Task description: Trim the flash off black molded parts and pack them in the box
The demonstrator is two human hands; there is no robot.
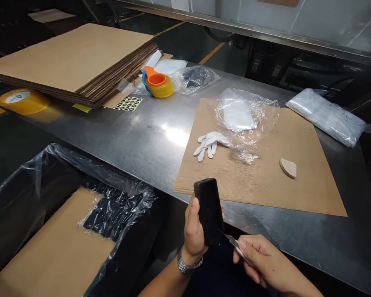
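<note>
My left hand (193,232) is closed round a black rectangular block (208,208), held upright just in front of the table's near edge. A metal watch sits on that wrist. My right hand (259,258) pinches a thin metal blade (230,240) whose tip touches the lower right side of the block. Both hands hover below a brown cardboard sheet (266,181) lying on the steel table (142,136).
On the cardboard sheet lie a white glove (208,144), a crumpled clear plastic bag (245,119) and a small beige wedge (288,168). Farther back are a stack of cardboard sheets (71,62), an orange tape dispenser (157,82), a yellow tape roll (21,100) and bagged items (327,117). A plastic-lined box (64,231) stands at lower left.
</note>
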